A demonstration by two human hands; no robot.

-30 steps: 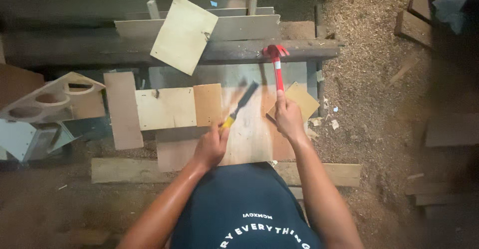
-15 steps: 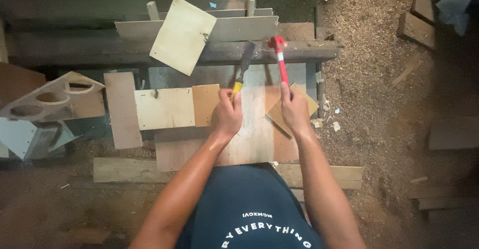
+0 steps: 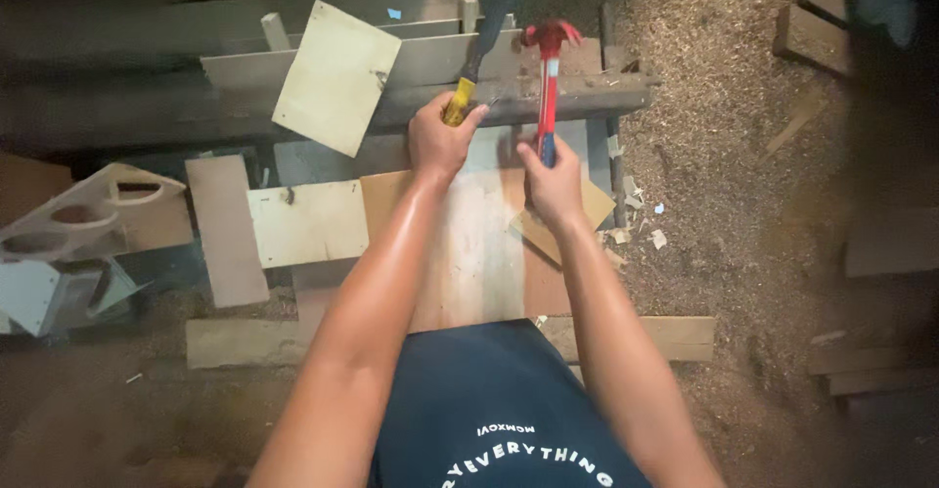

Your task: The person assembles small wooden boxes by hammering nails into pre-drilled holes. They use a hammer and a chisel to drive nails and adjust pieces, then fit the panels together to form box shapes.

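Head view, looking straight down on both forearms over a cluttered wood bench.

Left hand (image 3: 440, 141): fist clamped around the yellow grip of a chisel (image 3: 479, 43). Dark blade end pointing away from the body, up toward the grey planks (image 3: 430, 58) at the far edge. Chisel tilted slightly to the right.

Right hand (image 3: 553, 185): fingers wrapped tight on the lower handle of a red hammer (image 3: 548, 77). Handle close to upright in the frame, red head at the top, just right of the chisel. Hammer and chisel near each other, not touching as far as visible.

Under both hands: a pale board (image 3: 469, 244) lying flat, running back toward the body. A brown plywood piece (image 3: 587, 204) partly under the right hand, one corner poking out to the right.

Left of the board: a light square panel (image 3: 308, 222) and a narrow brown strip (image 3: 225, 229), side by side. Further up, a pale square sheet (image 3: 337, 77) leaning tilted on the planks. At far left, a curved part with oval cutouts (image 3: 78, 219).

Right side: sawdust (image 3: 724, 155) across the ground, small chips near the bench edge. Dark shirt (image 3: 509, 410) at the bottom of the frame.
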